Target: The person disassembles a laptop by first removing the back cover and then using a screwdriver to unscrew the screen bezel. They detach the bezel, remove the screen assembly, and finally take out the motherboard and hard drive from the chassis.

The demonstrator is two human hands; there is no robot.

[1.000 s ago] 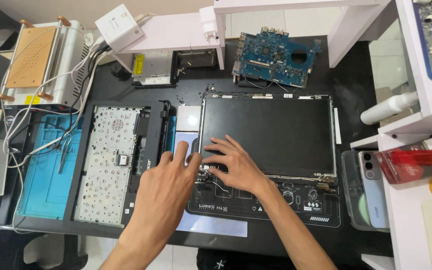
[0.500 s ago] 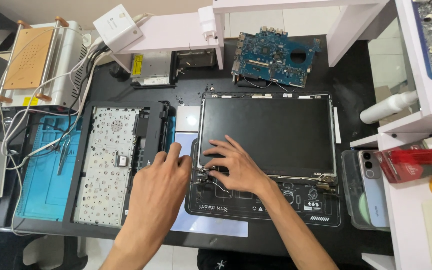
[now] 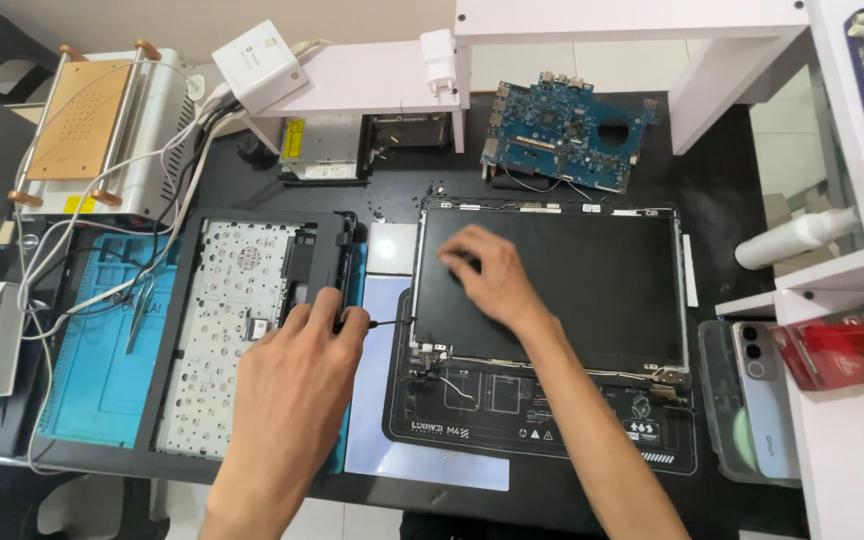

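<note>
Black workbench (image 3: pixel 712 190): one screen panel (image 3: pixel 562 285), one keyboard frame (image 3: pixel 242 330), one blue circuit board (image 3: pixel 562 135). Left hand (image 3: pixel 297 365) pinching one screwdriver (image 3: pixel 384 323); right hand (image 3: pixel 487 275) pressed on panel, fingers curled.

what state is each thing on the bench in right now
screen panel: flat, dark, detached, hinges bare
right hand: fingertips pressing the panel's upper left
left hand: gripping a screwdriver
screwdriver: level, tip at the panel's left edge
keyboard frame: flipped, underside up
circuit board: removed, lying bare
phone: face down in a clear tray
</note>
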